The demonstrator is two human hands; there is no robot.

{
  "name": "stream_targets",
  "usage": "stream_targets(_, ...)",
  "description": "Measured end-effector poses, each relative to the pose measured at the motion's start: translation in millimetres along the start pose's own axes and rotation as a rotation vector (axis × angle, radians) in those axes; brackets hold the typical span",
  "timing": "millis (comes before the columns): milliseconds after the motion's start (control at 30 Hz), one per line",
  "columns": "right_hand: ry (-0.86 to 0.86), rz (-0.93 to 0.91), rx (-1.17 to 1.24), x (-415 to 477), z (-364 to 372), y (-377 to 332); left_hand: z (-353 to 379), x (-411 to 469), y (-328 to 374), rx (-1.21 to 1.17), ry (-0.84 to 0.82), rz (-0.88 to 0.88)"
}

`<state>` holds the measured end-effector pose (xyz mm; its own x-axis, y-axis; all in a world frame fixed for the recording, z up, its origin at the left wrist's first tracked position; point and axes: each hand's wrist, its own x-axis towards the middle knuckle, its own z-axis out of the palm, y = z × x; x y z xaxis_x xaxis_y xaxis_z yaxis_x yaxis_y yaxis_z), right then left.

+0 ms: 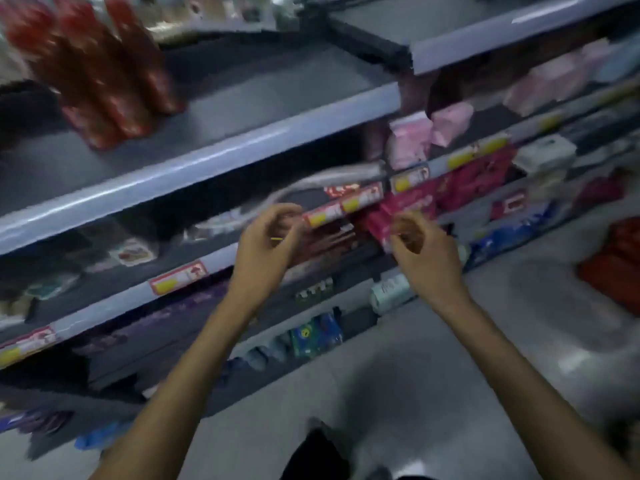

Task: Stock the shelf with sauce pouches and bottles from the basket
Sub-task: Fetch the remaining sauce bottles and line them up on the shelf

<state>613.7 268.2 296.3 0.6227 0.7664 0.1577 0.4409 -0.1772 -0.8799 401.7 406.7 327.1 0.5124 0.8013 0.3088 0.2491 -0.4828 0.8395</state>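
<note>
Left hand and right hand curl fingers well below bottles.

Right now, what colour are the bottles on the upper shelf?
The bottles are red; head view.

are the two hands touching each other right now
Apart. The head view shows a plain gap between the left hand and the right hand, with red packs visible through it.

Blurred red bottles stand clustered at the left of a grey shelf, dark pouches on the tier below
</note>
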Motion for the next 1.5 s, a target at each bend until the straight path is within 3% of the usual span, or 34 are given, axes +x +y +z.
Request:
stream_targets(233,-0.059,0.915,-0.184,-178,-59,253,173,-96,-109,-0.082,-0.638,-0.586)
stream_targets(400,-0.106,1.365,-0.123,-260,-87,344,251,-112,-183,0.128,-0.971,-0.957)
stream_targets(467,-0.013,1.401,-0.064,-249,-103,364,284,-101,-202,0.259,-1.042,-1.02)
stream_targets(567,0.144,1.404,-0.013,-211,-136,388,349,-70,-213,0.416,-1.192,-0.97)
stream_targets(700,0.254,1.454,0.078,-170,-185,408,461,-17,-185,0.546,-1.417,-0.659)
stream_targets(833,0.348,1.553,0.109,-175,-226,428,587,30,-122,0.521,-1.553,-0.379)
stream_targets(967,0.253,1.706,0.105,-199,-266,453,710,57,-44,0.442,-1.58,-0.244)
stream_targets(1167,0.24,1.758,0.144,-180,-350,527,850,83,20,0.363,-1.636,-0.233)
stream_targets(1300,0.148,1.739,0.141,-114,-434,584,898,119,23,0.497,-1.629,-0.264)
stream_targets(1400,0.086,1.664,0.105,-44,-501,622,918,153,16,0.612,-1.561,-0.381)
stream_targets(1500,0.163,1.537,0.083,23,-558,660,935,188,-7,0.704,-1.466,-0.552)
